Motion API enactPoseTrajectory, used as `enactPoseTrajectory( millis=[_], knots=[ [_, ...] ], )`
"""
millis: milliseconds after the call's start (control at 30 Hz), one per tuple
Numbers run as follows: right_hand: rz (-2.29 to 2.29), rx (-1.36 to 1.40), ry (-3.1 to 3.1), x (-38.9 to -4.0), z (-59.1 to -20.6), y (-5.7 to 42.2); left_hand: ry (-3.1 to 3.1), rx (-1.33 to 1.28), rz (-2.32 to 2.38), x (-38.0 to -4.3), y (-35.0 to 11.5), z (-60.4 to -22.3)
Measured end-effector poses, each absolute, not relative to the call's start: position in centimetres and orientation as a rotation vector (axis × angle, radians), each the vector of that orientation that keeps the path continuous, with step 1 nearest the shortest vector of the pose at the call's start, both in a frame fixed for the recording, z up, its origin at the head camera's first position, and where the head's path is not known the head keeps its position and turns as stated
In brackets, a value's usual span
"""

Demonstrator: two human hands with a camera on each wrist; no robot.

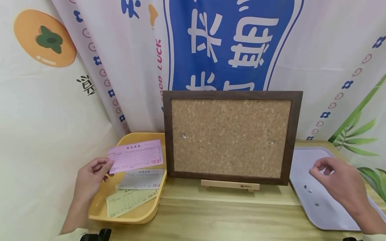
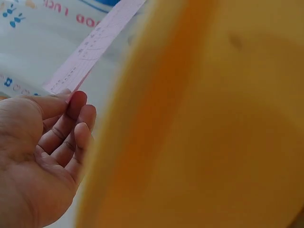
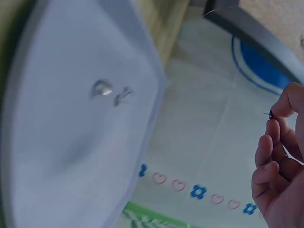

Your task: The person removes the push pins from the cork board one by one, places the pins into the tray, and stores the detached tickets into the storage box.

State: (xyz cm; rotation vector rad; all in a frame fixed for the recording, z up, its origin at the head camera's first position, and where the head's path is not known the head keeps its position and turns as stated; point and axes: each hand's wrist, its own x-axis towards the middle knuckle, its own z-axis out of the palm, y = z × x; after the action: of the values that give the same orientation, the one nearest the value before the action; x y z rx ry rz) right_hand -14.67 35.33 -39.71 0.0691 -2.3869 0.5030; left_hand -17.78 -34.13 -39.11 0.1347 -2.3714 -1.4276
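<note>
My left hand (image 1: 91, 177) pinches a pink paper receipt slip (image 1: 135, 156) by its left end, above the yellow basket (image 1: 98, 207). The thumb and fingertips holding the pink slip also show in the left wrist view. My right hand (image 1: 342, 182) is over the lavender tray (image 1: 328, 217). In the right wrist view, its thumb and index finger pinch a small thumbtack (image 3: 271, 114), its pin pointing away from the fingers. Between the hands stands a cork board (image 1: 229, 137) in a dark frame, with one shiny thumbtack (image 1: 184, 136) at left and another (image 1: 271, 141) at right.
A whitish slip (image 1: 141, 179) and a yellow-green slip (image 1: 129, 202) lie in the basket. Three loose thumbtacks (image 1: 310, 191) lie on the tray. The board leans on a small wooden stand (image 1: 230, 185) on the wooden table (image 1: 229, 214), before a printed curtain (image 1: 325, 57).
</note>
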Motion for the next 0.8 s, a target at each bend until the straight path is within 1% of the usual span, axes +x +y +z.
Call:
enactPoseTrajectory(
  millis=[200, 300, 533, 800],
  knots=[
    [0.499, -0.109, -2.628, -14.5, -41.1, 37.5, -2.465, 0.182, -1.289, -17.8, -35.2, -40.0],
    [0.492, -0.148, -2.694, -14.5, -41.6, 38.2, -2.511, 0.194, -1.224, -17.7, -35.5, -40.5],
    [0.511, -0.199, -2.728, -14.4, -42.2, 39.5, -2.529, 0.150, -1.148, -17.4, -35.3, -40.7],
    [0.512, -0.217, -2.734, -14.4, -42.6, 40.1, -2.536, 0.094, -1.087, -17.4, -34.7, -40.3]
  ],
)
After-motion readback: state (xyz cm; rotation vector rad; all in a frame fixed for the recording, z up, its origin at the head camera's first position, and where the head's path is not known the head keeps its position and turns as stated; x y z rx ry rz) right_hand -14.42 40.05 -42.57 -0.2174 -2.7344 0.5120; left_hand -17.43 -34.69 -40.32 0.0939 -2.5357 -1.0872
